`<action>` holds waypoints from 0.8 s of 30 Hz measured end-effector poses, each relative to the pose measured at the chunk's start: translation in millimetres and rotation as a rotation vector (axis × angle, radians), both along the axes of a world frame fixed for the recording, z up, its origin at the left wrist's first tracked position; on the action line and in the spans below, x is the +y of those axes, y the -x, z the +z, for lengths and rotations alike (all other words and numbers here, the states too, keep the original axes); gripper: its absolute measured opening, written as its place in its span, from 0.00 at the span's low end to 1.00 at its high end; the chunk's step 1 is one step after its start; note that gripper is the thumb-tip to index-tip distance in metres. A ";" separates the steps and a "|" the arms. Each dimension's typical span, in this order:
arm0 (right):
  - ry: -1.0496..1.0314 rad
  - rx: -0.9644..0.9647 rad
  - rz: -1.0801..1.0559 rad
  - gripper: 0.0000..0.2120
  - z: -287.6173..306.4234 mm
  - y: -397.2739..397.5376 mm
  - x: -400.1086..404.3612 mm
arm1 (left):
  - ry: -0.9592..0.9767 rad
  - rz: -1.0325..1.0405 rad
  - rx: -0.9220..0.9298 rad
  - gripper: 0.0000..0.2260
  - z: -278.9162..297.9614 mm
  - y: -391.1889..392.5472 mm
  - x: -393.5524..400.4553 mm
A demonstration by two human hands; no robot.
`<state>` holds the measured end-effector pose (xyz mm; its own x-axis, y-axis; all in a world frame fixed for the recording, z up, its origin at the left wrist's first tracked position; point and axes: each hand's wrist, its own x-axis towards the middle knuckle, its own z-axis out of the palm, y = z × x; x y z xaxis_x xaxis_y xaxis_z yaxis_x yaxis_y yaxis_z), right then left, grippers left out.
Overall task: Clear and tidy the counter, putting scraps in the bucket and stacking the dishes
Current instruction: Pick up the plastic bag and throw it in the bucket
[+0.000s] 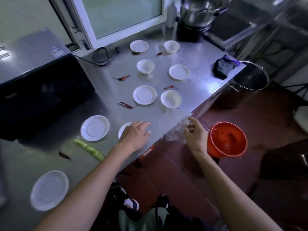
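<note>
Steel surface (191, 64) edge: right hand (195, 136) fingers seemingly pinch a clear wrapper (176, 133); red bucket (227, 139) sits just beyond them, outward. Left hand (135, 135) lies flat, fingers straight.

The worktop (191, 60) is brushed metal with a dull sheen. Past the fingers, the saucers (144, 94) and bowls (171, 98) look like glossy white ceramic. Right of the fingers, the red bucket (215, 147) is shiny plastic; the crumpled wrap (176, 132) seems clear film, though blurred.
</note>
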<state>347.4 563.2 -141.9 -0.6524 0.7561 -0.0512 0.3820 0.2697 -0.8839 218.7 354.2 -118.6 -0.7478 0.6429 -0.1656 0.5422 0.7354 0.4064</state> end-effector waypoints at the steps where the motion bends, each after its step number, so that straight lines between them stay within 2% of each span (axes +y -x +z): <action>1: 0.000 -0.004 -0.030 0.23 0.0 -11.5 13.5 | -0.001 -0.030 -0.008 0.19 -0.2 -7.3 16.1; 8: -0.039 -0.055 -0.180 0.24 -6.5 -74.8 85.7 | 0.050 -0.240 -0.006 0.18 -3.0 -41.9 111.5; 17: -0.036 -0.085 -0.334 0.17 -28.7 -94.3 153.3 | 0.086 -0.437 -0.067 0.20 -31.0 -30.5 213.6; 24: -0.014 -0.284 -0.399 0.20 -46.8 -87.7 212.9 | 0.082 -0.507 -0.169 0.20 -62.5 1.2 300.3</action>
